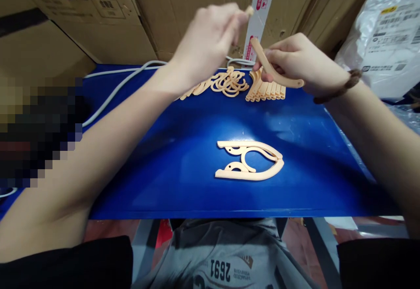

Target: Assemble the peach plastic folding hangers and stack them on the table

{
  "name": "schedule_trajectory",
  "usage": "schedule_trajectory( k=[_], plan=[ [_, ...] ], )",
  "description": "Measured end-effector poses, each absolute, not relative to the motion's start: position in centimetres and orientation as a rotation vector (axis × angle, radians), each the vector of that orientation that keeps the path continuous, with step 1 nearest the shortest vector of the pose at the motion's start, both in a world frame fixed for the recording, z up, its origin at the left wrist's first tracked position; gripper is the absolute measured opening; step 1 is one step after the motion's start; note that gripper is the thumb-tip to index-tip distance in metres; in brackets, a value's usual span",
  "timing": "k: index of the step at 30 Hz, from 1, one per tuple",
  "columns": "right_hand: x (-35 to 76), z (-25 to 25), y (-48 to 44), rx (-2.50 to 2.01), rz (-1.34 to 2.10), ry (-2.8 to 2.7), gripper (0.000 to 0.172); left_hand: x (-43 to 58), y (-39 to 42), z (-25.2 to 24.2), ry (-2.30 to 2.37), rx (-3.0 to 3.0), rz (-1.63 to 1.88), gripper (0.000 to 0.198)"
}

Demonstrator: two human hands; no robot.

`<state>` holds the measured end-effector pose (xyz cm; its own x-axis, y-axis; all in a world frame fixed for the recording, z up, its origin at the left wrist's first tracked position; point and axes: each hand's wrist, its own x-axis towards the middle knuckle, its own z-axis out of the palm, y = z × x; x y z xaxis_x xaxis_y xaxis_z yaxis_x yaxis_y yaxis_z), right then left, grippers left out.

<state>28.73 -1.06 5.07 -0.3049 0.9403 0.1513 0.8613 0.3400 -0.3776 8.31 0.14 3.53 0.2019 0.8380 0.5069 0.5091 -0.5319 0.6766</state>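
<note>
My left hand (pixel 213 31) is raised over the back of the table, its fingers pinched on a small peach plastic piece (pixel 250 11); only the tip of that piece shows. To its right, my right hand (pixel 292 57) grips a curved peach hanger arm (pixel 274 72), which slants down to the right across the fingers. Closer to me a folded plastic hanger (pixel 259 144) lies flat, its two arms meeting at the right end. Below my hands are a loose pile of hanger hooks (pixel 229 81) and a neat row of hanger arms (pixel 267 90).
The blue table (pixel 183 171) has a white cable (pixel 114 90) running along its left and back. Cardboard boxes (pixel 190 0) stand behind it. A plastic-wrapped parcel (pixel 387 40) with labels is at the back right. A blurred dark object (pixel 39 136) sits at the left.
</note>
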Motion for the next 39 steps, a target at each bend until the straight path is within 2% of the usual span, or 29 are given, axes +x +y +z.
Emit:
schedule_trajectory(
  k=[3, 6, 8, 10, 16, 20, 26, 33, 39],
  plan=[
    [30.3, 4.8, 0.2, -1.582, 0.354, -2.114, 0.033, 5.6, 1.6, 4.0, 1.357, 1.955, 1.253, 0.052],
    [31.9, 4.3, 1.9, -1.562, 0.160, -2.002, 0.035, 3.2, 3.6, 3.5, 1.408, 1.822, 1.046, 0.043],
    [32.7, 4.0, 2.6, -1.551, -0.002, -1.986, 0.030, 2.1, 5.0, 2.4, 1.523, 1.776, 0.984, 0.040],
    [33.3, 3.6, 2.8, -1.550, -0.161, -2.008, 0.029, 1.3, 6.3, 0.9, 1.599, 1.789, 0.891, 0.024],
    [34.3, 1.4, 2.4, -1.579, -0.439, -2.289, 0.021, 1.0, 7.5, -1.6, 1.850, 1.983, 0.778, 0.032],
    [34.5, 0.2, 2.1, -1.585, -0.504, -2.461, 0.022, 2.6, 4.9, -0.8, 1.902, 2.202, 0.724, 0.038],
    [34.4, -0.4, 1.6, -1.581, -0.588, -2.516, 0.026, 5.9, 0.9, -0.1, 1.506, 2.538, 0.530, 0.021],
    [35.0, -1.4, 2.0, -1.527, -0.502, -2.499, 0.026, 4.8, 1.7, -1.9, 1.614, 2.762, 0.153, 0.044],
    [35.5, -1.5, 2.9, -1.464, -0.346, -2.525, 0.029, 3.8, 1.6, -1.8, 1.680, 2.770, 0.126, 0.050]
  ],
)
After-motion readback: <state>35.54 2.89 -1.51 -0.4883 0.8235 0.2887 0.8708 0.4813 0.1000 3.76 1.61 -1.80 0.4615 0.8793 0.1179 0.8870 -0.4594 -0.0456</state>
